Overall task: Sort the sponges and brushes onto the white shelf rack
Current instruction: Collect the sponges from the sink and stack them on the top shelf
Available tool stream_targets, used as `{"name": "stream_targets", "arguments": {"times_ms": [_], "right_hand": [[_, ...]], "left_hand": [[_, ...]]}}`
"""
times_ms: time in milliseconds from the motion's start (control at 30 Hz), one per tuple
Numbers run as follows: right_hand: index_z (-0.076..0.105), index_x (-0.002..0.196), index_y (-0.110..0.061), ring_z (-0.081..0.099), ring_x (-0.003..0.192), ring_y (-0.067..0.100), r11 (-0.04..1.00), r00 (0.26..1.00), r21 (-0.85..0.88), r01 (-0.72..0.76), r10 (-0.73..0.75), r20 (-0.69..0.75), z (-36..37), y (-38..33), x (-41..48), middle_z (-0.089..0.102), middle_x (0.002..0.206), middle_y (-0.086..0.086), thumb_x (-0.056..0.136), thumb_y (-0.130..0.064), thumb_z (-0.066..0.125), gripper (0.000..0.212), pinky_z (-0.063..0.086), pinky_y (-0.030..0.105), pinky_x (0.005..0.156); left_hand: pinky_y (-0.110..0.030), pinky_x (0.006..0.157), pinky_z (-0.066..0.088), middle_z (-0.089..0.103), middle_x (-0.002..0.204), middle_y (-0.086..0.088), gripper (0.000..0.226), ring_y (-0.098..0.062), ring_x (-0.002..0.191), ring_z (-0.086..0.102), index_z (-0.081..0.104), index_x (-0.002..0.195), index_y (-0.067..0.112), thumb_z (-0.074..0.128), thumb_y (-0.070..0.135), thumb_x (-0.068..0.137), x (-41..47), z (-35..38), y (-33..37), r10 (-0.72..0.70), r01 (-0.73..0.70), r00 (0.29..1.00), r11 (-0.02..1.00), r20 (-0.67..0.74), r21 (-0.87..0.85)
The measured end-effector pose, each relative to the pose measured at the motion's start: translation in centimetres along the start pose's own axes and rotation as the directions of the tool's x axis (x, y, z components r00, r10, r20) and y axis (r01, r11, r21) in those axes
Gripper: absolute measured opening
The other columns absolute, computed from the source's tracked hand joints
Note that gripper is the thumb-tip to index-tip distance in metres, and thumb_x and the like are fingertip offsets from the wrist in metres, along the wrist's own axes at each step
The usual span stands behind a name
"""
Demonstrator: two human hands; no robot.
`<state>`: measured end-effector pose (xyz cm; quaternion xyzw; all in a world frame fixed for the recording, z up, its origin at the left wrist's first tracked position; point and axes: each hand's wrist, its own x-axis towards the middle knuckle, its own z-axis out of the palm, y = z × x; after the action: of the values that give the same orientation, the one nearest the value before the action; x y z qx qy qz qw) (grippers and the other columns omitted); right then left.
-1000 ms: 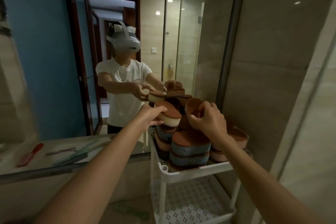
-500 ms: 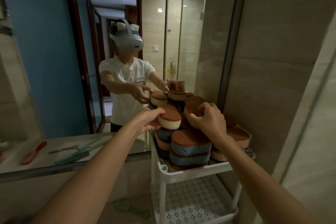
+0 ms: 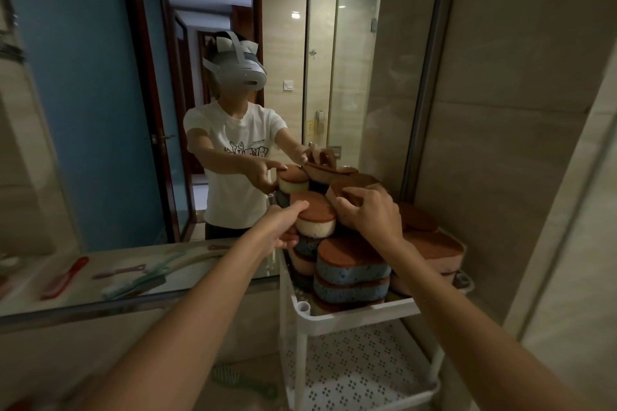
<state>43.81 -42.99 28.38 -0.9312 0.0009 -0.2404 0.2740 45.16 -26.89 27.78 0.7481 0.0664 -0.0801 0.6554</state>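
Observation:
A white shelf rack (image 3: 360,312) stands against the mirror and the tiled wall, its top tier piled with brown-topped sponges. A blue sponge stack (image 3: 350,272) fills the front, pink ones (image 3: 440,252) the right. My left hand (image 3: 278,227) grips a cream sponge (image 3: 315,218) at the top left of the pile, thumb on its brown top. My right hand (image 3: 370,213) curls over a pink sponge (image 3: 347,188) at the top of the pile. The back of the pile is hidden by my hands.
A mirror behind the rack reflects me and the pile. In the mirror a red brush (image 3: 65,277), a pink brush (image 3: 118,271) and a green brush (image 3: 137,284) lie on a counter. A green brush (image 3: 240,379) lies on the floor left of the rack's perforated lower tier (image 3: 360,367).
Both hands have stayed on the top sponges. The left hand with the cream sponge has shifted only slightly, and the camera has tilted a little.

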Motion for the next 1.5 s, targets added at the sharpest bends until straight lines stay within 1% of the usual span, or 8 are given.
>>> {"name": "stream_targets", "arguments": {"times_ms": [233, 433, 667, 933, 1100, 1200, 1333, 1500], "right_hand": [[0.059, 0.122, -0.033, 0.056, 0.107, 0.033, 0.998, 0.997, -0.025, 0.051, -0.050, 0.057, 0.4, 0.2, -0.3, 0.055, 0.122, 0.011, 0.092, -0.047, 0.047, 0.036, 0.044, 0.034, 0.079], [0.061, 0.120, -0.025, 0.052, 0.109, 0.039, 0.995, 0.992, -0.075, 0.059, -0.050, 0.119, 0.4, -0.2, -0.4, 0.049, 0.120, 0.016, 0.098, -0.039, 0.035, 0.037, 0.044, 0.040, 0.083], [0.055, 0.128, -0.028, 0.042, 0.119, 0.042, 1.000, 0.981, -0.011, 0.007, -0.005, 0.195, 0.3, 0.0, 0.3, 0.041, 0.132, 0.016, 0.097, -0.029, 0.035, 0.037, 0.040, 0.047, 0.100], [0.053, 0.130, -0.025, 0.036, 0.124, 0.042, 1.000, 0.978, -0.016, 0.000, 0.003, 0.208, 0.6, 0.1, 0.0, 0.037, 0.137, 0.016, 0.096, -0.025, 0.035, 0.039, 0.033, 0.046, 0.104], [0.045, 0.137, -0.027, 0.030, 0.129, 0.042, 0.995, 0.964, -0.091, 0.031, -0.006, 0.266, 0.1, -0.2, -0.5, 0.032, 0.143, 0.015, 0.099, -0.029, 0.030, 0.041, 0.029, 0.046, 0.106], [0.037, 0.141, -0.031, 0.022, 0.136, 0.039, 0.976, 0.952, -0.202, 0.077, -0.012, 0.307, -0.7, -0.2, -0.7, 0.028, 0.150, 0.010, 0.099, -0.037, 0.024, 0.044, 0.017, 0.050, 0.112], [0.044, 0.136, -0.025, 0.018, 0.140, 0.037, 0.967, 0.973, -0.206, 0.150, -0.108, 0.202, -0.6, -0.8, -1.6, 0.035, 0.147, 0.009, 0.099, -0.030, 0.025, 0.042, 0.010, 0.051, 0.117], [0.058, 0.118, -0.004, 0.035, 0.129, 0.036, 0.927, 0.928, -0.054, 0.371, -0.371, 0.008, 0.3, -3.1, -4.6, 0.049, 0.130, 0.019, 0.088, -0.008, 0.044, 0.033, 0.024, 0.042, 0.112]], "left_hand": [[-0.024, 0.054, 0.043, 0.049, 0.074, -0.005, 0.033, -0.016, 0.063, 0.047, 0.052, 0.097, 0.008, 0.056, 0.040, 0.089, 0.0, 0.3, -0.2, 0.027, -0.025, 0.998, 0.999, -0.054, 0.029], [-0.023, 0.048, 0.034, 0.043, 0.063, -0.002, 0.030, -0.013, 0.052, 0.040, 0.046, 0.074, 0.013, 0.054, 0.037, 0.091, -0.2, 0.6, 0.0, 0.112, -0.105, 0.991, 0.990, -0.067, 0.093], [-0.024, 0.049, 0.032, 0.039, 0.059, -0.001, 0.026, -0.013, 0.051, 0.037, 0.044, 0.075, 0.015, 0.052, 0.034, 0.091, -0.6, 0.7, 0.0, 0.111, -0.105, 0.992, 0.991, -0.061, 0.087], [-0.025, 0.050, 0.033, 0.037, 0.061, -0.002, 0.025, -0.014, 0.053, 0.036, 0.043, 0.076, 0.015, 0.050, 0.032, 0.093, -0.7, 0.9, -0.2, 0.066, -0.063, 0.996, 0.997, -0.059, 0.050], [-0.024, 0.049, 0.032, 0.037, 0.062, -0.002, 0.022, -0.014, 0.052, 0.035, 0.044, 0.093, 0.012, 0.048, 0.034, 0.093, -0.9, 1.2, 0.0, 0.070, -0.064, 0.995, 0.994, -0.070, 0.089], [-0.024, 0.051, 0.037, 0.043, 0.069, -0.003, 0.029, -0.014, 0.056, 0.041, 0.045, 0.102, 0.013, 0.043, 0.040, 0.094, -1.1, 1.2, 0.3, 0.098, -0.083, 0.991, 0.984, -0.092, 0.158], [-0.024, 0.049, 0.039, 0.048, 0.069, -0.006, 0.034, -0.016, 0.054, 0.044, 0.045, 0.108, 0.015, 0.033, 0.045, 0.096, -1.7, 0.8, 0.5, 0.131, -0.103, 0.978, 0.980, -0.162, 0.168], [-0.024, 0.045, 0.036, 0.048, 0.068, -0.005, 0.026, -0.015, 0.053, 0.044, 0.046, 0.106, 0.017, 0.030, 0.037, 0.099, -3.2, -0.4, 0.3, 0.200, -0.141, 0.933, 0.968, -0.299, 0.209]]}}
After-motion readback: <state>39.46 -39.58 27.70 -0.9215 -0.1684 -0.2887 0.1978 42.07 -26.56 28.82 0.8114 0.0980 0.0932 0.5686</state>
